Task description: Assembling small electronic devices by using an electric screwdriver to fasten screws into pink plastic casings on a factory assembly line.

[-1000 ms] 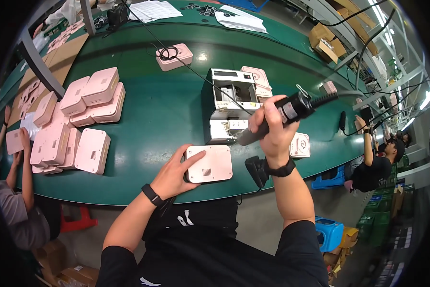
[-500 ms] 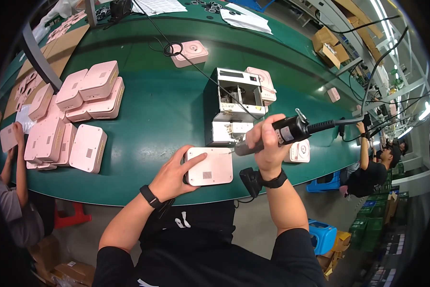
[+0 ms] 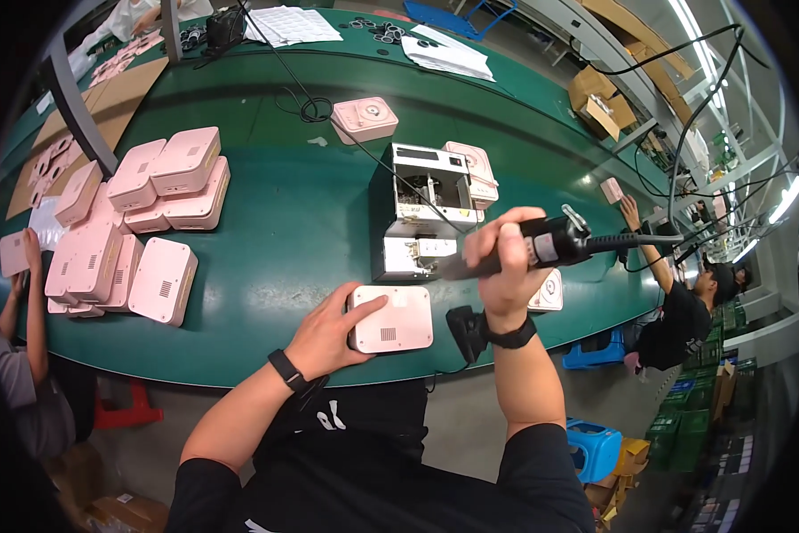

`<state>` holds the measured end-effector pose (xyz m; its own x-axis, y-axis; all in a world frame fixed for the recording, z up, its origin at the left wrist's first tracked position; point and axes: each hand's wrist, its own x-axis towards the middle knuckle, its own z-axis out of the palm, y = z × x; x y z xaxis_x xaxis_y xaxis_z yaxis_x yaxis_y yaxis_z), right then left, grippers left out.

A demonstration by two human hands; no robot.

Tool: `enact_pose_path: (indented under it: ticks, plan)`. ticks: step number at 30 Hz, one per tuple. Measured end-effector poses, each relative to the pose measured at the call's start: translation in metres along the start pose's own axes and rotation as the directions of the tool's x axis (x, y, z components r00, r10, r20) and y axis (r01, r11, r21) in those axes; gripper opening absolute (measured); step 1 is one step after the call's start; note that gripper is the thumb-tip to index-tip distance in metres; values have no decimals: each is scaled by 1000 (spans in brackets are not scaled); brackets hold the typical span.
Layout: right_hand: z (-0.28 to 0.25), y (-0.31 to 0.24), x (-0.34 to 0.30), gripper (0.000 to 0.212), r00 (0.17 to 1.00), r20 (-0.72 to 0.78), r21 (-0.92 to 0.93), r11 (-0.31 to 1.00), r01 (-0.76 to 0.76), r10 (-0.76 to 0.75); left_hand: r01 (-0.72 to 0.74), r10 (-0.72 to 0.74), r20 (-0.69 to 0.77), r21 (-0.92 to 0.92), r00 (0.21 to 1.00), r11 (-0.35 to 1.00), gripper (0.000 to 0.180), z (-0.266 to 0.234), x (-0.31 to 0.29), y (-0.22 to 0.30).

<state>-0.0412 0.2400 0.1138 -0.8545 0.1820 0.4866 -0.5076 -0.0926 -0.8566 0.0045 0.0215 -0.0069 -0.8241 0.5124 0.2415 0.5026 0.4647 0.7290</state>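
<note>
A pale pink box-shaped device (image 3: 408, 330) lies on the green table with its vented, screw-holed face up. My left hand (image 3: 326, 330) grips its left side, thumb and forefinger around the edge and over the top. My right hand (image 3: 511, 271) is wrapped round a black corded electric screwdriver (image 3: 548, 244), raised up and to the right of the device. The driver's tip is blurred, near the front of a metal screw feeder (image 3: 428, 222). Whether the tip touches the feeder cannot be made out.
Several pink devices are stacked at the left (image 3: 164, 275). Others stand by the feeder (image 3: 475, 173), behind it (image 3: 364, 118) and beyond my right wrist (image 3: 548, 291). A cable (image 3: 364, 151) crosses above the table. Co-workers sit at left (image 3: 35, 355) and right (image 3: 683, 311).
My right hand has lifted the screwdriver off the device, toward the screw feeder. My left hand stays on the device. The right co-worker's hand has reached out to a pink device.
</note>
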Motion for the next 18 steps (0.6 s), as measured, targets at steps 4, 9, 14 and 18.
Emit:
enact_pose_path:
  ticks: [4,9,14,18]
  plan:
    - [3,4,18,11,1000,-27,-36,999,0,-1,11,-11,-5,17,1000,1000,81,6,5,2]
    - [1,2,9,11,997,51,13,999,-52,51,37,-36,22,-11,999,999,78,6,9,-1]
    - [11,7,-4,11,995,55,77,993,-93,89,7,-7,1,5,1000,1000,80,7,9,-1]
    - [13,24,-11,10,993,87,68,994,-80,74,3,-3,3,-7,1000,1000,80,8,9,-4]
